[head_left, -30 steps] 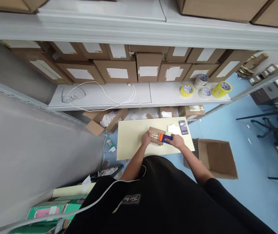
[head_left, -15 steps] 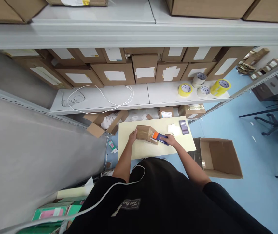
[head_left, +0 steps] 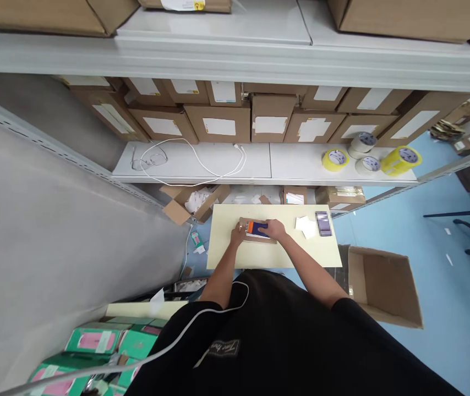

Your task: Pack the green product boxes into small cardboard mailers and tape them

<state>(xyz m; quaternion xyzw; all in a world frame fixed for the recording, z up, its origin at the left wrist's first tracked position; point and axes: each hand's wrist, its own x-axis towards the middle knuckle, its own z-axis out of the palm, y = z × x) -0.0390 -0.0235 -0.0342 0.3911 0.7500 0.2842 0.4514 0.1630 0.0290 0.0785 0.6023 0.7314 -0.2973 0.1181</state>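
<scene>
Now right hand (head_left: 275, 227) grips tape dispenser (head_left: 257, 229) — atop box (head_left: 246, 238).

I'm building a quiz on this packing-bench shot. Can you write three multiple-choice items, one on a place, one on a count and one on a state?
1. Where does the big open carton stand?
A. on the shelf
B. on the blue floor right of the table
C. on the table

2. How many tape rolls stand on the shelf?
A. one
B. four
C. seven

3. What is the right hand doing?
A. gripping the orange-and-blue tape dispenser on the small box
B. hanging free
C. holding the phone

Answers:
1 B: it sits on the floor beside the table.
2 B: two yellow and two whitish rolls show.
3 A: its fingers wrap the dispenser on the box top, while the left hand steadies the box's left end.
</scene>
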